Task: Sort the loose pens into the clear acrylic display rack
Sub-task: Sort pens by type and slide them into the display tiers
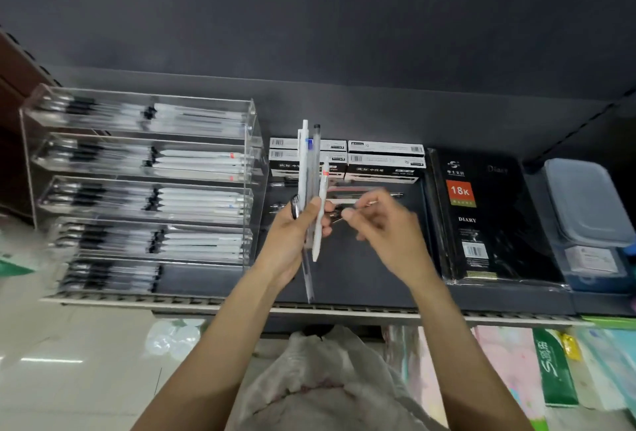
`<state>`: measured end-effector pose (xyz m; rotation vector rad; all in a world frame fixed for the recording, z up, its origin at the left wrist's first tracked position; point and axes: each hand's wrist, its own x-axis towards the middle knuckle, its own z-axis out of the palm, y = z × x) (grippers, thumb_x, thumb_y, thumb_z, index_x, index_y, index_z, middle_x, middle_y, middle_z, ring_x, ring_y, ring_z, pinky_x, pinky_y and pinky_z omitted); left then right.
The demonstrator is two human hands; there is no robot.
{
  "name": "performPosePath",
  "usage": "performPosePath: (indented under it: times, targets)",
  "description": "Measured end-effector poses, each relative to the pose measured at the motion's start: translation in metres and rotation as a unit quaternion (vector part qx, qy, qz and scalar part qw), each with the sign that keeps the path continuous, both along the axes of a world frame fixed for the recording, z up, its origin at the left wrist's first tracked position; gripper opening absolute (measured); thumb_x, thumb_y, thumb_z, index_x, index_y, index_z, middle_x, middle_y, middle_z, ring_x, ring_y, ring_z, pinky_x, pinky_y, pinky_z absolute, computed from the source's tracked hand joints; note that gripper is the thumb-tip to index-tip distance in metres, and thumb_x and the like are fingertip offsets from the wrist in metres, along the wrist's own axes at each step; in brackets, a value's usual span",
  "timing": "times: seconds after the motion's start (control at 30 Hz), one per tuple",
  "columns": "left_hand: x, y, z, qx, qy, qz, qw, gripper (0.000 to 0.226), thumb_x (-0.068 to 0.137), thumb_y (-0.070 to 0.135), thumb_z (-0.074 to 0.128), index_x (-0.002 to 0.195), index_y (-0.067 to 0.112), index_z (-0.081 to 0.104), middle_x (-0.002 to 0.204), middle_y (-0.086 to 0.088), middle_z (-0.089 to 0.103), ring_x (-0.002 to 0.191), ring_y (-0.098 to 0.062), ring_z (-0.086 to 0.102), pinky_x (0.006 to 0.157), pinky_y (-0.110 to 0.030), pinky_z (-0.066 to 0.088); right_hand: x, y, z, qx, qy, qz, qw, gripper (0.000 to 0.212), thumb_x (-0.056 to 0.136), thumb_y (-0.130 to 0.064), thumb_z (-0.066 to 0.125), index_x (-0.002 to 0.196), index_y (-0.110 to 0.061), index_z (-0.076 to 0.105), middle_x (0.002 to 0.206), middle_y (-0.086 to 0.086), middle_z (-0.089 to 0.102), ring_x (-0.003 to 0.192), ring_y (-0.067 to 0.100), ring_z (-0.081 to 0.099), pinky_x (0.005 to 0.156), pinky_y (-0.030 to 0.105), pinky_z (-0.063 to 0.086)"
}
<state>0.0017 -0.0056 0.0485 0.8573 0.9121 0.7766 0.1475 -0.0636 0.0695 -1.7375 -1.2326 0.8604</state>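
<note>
Dark matte shelf w/ a pale slotted front edge, dark wall behind. Clear acrylic display rack stands at shelf left: five slanted tiers, glossy see-through walls, each tier lined w/ slim pens lying flat, black grips to the left, white barrels to the right; blurred. Right of it, black shrink-wrapped diary, flat rectangle w/ an orange "18K" label. Far right a frosted plastic box, rounded corners. Behind the hands, white-and-black cardboard pen boxes stacked in two columns. Crumpled white plastic bag below the shelf edge. Left hand grips a bunch of loose pens upright, fingers wrapped round them mid-barrel: white matte ones, a translucent grey stick, one w/ a red band. Right hand, just beside the bunch, pinches a thin pen lying roughly level btwn thumb and fingertips; motion-blurred. More loose pens on the shelf behind the hands, too blurred to count.
</note>
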Motion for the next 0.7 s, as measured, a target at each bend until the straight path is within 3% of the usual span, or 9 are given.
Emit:
performPosePath:
  times: [0.1,0.23,0.3,0.4,0.5,0.57,0.7]
  targets:
    - [-0.011,-0.004,0.001,0.031,0.034,-0.044,0.998,0.022,0.098,0.022,0.049,0.089,0.01,0.065,0.064,0.008,0.062,0.061,-0.006,0.055,0.064,-0.018,0.049,0.008,0.027,0.019,0.066,-0.047,0.011,0.997,0.025,0.083,-0.036,0.068,0.104,-0.029,0.057,0.082,-0.01,0.063,0.065,0.004,0.06,0.064,0.026,0.048]
    - [-0.018,-0.01,0.004,0.062,0.062,-0.07,0.994,0.019,0.098,0.018,0.048,0.094,0.01,0.064,0.072,0.009,0.069,0.064,-0.004,0.058,0.064,-0.018,0.05,-0.003,0.06,0.039,0.117,-0.203,0.05,0.971,0.038,0.086,-0.039,0.063,0.123,-0.033,0.055,0.093,-0.01,0.051,0.068,0.001,0.049,0.069,0.022,0.044]
    - [-0.023,-0.011,0.004,0.06,0.064,-0.066,0.994,0.018,0.099,0.017,0.048,0.094,0.012,0.064,0.077,0.007,0.07,0.064,-0.004,0.059,0.064,-0.019,0.05,-0.006,0.073,0.043,0.102,-0.184,0.065,0.976,0.027,0.085,-0.037,0.066,0.11,-0.026,0.064,0.08,-0.009,0.05,0.062,0.002,0.045,0.067,0.026,0.043]
    - [-0.032,-0.011,0.004,0.055,0.071,-0.064,0.994,0.018,0.099,0.016,0.047,0.098,0.009,0.064,0.077,0.007,0.071,0.064,-0.003,0.06,0.063,-0.017,0.05,-0.01,0.084,0.046,0.072,-0.138,0.093,0.983,0.008,0.084,-0.025,0.069,0.084,-0.018,0.066,0.067,-0.012,0.051,0.053,0.002,0.043,0.057,0.018,0.036]
    - [-0.04,-0.01,0.003,0.061,0.073,-0.067,0.993,0.017,0.099,0.015,0.047,0.103,0.01,0.063,0.079,0.008,0.071,0.064,-0.003,0.059,0.063,-0.017,0.05,-0.008,0.083,0.057,0.11,0.043,0.006,0.993,0.015,0.092,-0.013,0.059,0.079,-0.02,0.054,0.061,-0.006,0.052,0.045,-0.001,0.04,0.047,0.012,0.032]
    - [-0.046,-0.009,0.003,0.053,0.067,-0.06,0.994,0.016,0.099,0.016,0.047,0.103,0.012,0.062,0.081,0.008,0.071,0.066,-0.004,0.06,0.063,-0.017,0.05,0.002,0.078,0.068,0.11,0.109,-0.045,0.987,0.019,0.095,-0.012,0.054,0.078,-0.02,0.053,0.06,-0.003,0.051,0.043,0.001,0.038,0.041,0.013,0.028]
    - [-0.052,-0.002,0.004,0.048,0.055,-0.066,0.995,0.017,0.098,0.017,0.048,0.107,0.014,0.063,0.086,0.004,0.072,0.075,-0.007,0.067,0.071,-0.02,0.053,0.006,0.066,0.061,-0.06,0.044,0.073,0.995,0.009,0.093,-0.012,0.057,0.084,-0.009,0.059,0.064,0.004,0.054,0.048,0.011,0.045,0.037,0.016,0.031]
